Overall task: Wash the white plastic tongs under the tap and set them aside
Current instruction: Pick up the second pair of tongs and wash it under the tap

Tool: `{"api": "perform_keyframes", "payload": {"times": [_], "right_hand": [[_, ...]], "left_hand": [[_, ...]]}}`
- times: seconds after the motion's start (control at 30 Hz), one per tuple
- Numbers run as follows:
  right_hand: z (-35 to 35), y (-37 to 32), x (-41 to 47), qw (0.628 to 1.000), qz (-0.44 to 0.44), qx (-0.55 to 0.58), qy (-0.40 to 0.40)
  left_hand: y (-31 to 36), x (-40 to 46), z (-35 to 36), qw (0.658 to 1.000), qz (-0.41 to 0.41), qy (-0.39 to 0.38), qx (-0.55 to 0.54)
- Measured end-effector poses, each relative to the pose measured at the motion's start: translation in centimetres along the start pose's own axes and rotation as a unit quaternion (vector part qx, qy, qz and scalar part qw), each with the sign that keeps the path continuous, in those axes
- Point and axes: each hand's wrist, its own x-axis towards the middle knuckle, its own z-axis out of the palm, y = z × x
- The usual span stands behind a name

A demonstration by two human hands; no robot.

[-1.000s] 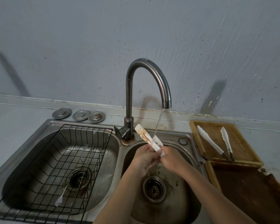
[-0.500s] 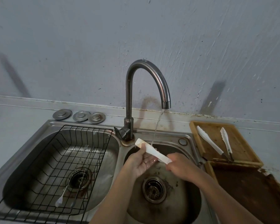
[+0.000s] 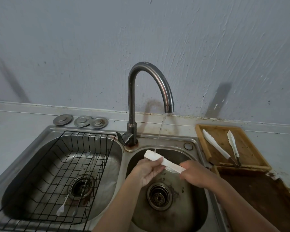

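- We see the white plastic tongs (image 3: pixel 164 162) held over the right-hand basin of the steel sink (image 3: pixel 193 141), lying nearly level, with the wide end to the left and slightly raised.
- The left hand (image 3: pixel 147 171) has its grip closed around the tongs near the wide end, thumb on top and fingers curled beneath.
- The right hand (image 3: pixel 195 173) grips the other, narrower end; its fingers are folded over that tip, which is hidden in the fist.
- A thin stream of water (image 3: pixel 161 131) runs from the curved tap (image 3: pixel 147 77) and lands on the wide end of the tongs.
- Below the hands sits the round drain strainer (image 3: pixel 159 196) of the right basin.
- On the bench to the right, a wooden tray (image 3: pixel 248 148) holds two more white tongs (image 3: pixel 216 145), lying apart from each other.
- The left basin carries a black wire rack (image 3: pixel 60 164) with slim utensils lying in it.
- Three round metal sink plugs (image 3: pixel 81 121) rest on the bench behind the left basin.
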Motion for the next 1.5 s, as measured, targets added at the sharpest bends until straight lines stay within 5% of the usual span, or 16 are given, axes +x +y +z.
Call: {"api": "perform_keyframes", "payload": {"times": [0.27,0.57,0.73,0.93,1.07,1.17,1.5], "right_hand": [[-0.8,0.2,-0.5,0.999,-0.028,0.03,-0.003],[-0.6,0.9,-1.4,0.979,-0.137,0.012,0.154],[-0.6,2.3,-1.3,0.975,-0.152,0.026,0.159],[0.0,3.0,-1.1,0.934,-0.19,0.06,0.298],[-0.2,2.7,0.1,0.983,-0.037,0.089,0.156],[-0.2,2.5,0.8,0.991,-0.014,0.081,0.104],[0.7,1.6,2.1,0.938,-0.068,0.077,0.332]], "left_hand": [[1.3,0.2,-0.6,0.996,0.04,-0.021,-0.072],[2.0,-0.4,-0.5,0.989,0.109,-0.092,-0.048],[2.5,-0.7,-0.7,0.989,0.13,-0.051,0.057],[2.9,-1.1,-0.7,0.979,0.182,-0.053,0.077],[2.5,-1.3,-0.1,0.969,0.22,-0.06,0.1],[2.4,-1.4,-0.1,0.964,0.234,-0.066,0.108],[3.3,-1.4,-0.3,0.966,0.22,-0.044,0.128]]}}
